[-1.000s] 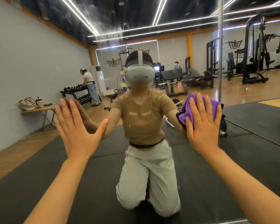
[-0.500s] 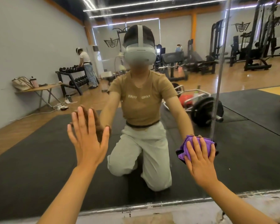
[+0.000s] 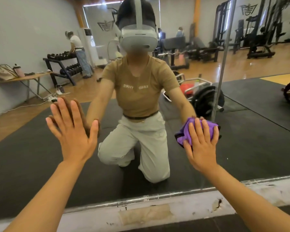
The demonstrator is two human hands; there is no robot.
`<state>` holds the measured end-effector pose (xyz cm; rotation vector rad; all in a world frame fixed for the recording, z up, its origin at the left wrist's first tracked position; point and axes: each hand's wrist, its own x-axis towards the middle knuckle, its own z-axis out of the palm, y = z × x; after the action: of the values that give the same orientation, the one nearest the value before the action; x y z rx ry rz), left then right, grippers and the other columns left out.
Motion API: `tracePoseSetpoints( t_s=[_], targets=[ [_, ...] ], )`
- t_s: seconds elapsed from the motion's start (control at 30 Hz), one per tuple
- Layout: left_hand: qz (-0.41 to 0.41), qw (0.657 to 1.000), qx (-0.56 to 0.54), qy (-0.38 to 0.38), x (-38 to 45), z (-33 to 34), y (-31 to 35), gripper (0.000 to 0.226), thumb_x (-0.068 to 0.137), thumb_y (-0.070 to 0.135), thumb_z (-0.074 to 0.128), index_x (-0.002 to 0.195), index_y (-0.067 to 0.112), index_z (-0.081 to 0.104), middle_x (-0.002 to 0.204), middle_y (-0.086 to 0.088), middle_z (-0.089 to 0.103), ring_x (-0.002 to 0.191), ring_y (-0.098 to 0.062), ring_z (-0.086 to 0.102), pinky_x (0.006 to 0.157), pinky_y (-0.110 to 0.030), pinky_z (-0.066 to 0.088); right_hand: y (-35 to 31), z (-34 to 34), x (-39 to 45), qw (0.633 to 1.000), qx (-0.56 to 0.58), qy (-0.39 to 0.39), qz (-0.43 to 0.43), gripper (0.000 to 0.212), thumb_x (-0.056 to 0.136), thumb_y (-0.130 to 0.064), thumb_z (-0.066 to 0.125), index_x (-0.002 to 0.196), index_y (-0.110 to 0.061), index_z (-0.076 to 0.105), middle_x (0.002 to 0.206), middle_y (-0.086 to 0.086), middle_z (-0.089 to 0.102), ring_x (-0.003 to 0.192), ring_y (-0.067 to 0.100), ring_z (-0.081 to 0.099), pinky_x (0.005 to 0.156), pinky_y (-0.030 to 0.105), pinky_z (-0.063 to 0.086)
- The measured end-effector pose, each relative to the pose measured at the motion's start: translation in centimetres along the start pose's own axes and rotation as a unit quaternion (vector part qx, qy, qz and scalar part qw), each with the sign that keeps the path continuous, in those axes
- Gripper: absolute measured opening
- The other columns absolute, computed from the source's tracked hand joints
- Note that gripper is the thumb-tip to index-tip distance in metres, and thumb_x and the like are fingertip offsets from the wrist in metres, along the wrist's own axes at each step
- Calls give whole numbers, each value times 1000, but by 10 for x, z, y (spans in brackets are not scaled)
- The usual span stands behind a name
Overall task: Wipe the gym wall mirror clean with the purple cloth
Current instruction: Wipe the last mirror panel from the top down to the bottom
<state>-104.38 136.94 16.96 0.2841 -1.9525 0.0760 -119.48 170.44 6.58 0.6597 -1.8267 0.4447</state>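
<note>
Crumpled purple cloth (image 3: 185,133) on glossy mirror (image 3: 258,131)

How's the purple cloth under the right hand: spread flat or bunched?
Bunched. The purple cloth shows crumpled folds around the right hand, which presses it flat-fingered against the mirror.

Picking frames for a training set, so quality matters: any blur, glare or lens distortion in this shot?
Head view: the mirror seam bows from wide-angle distortion; ceiling lights reflect on the wood floor at upper right; the left hand, right hand and purple cloth look slightly soft.
</note>
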Motion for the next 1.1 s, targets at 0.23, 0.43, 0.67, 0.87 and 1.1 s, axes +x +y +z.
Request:
tracePoseSetpoints(
  t_s=[0.23, 0.43, 0.67, 0.87, 1.1],
  targets=[
    [10, 999, -11, 32, 0, 3, 0, 73, 105, 52, 31, 159, 8, 9, 161, -35, 9, 149, -51, 4, 121, -47, -13, -11, -12, 106, 986, 8, 136, 92, 54, 108, -39, 34, 154, -10, 38, 159, 17, 37, 149, 32, 27, 124, 51, 4],
    [12, 999, -13, 44, 0, 6, 1, 72, 107, 49, 31, 158, 3, 11, 159, -38, 10, 147, -53, 5, 120, -49, -11, -14, 16, 14, 996, -7, 83, 9, 59, 108, -40, 34, 162, -27, 17, 171, -4, 4, 157, 22, 6, 125, 55, 1],
    [16, 998, -34, 58, -2, 18, -9, 72, 108, 48, 28, 157, -2, 12, 158, -42, 12, 147, -58, 10, 118, -66, 1, -18, 44, -118, 999, -30, -37, 13, 58, 110, -44, 21, 164, -27, 7, 171, -1, -2, 157, 25, -2, 125, 52, -7],
    [-142, 987, -43, 64, 2, 95, -62, 87, 102, 64, 30, 159, -1, 14, 162, -24, 21, 152, -48, 13, 122, -61, 14, -17, 55, -176, 993, -44, -106, 4, 58, 111, -42, 15, 164, -23, 2, 171, 4, -6, 157, 28, -6, 124, 52, -9],
    [-41, 997, -69, 19, -10, 54, -53, 78, 105, 57, 26, 160, 4, 10, 163, -29, 16, 150, -47, 18, 121, -62, 16, -20, 63, -224, 988, -43, -148, 20, 56, 111, -39, 11, 164, -21, 0, 171, 7, -7, 156, 31, -8, 124, 54, -10]
  ],
)
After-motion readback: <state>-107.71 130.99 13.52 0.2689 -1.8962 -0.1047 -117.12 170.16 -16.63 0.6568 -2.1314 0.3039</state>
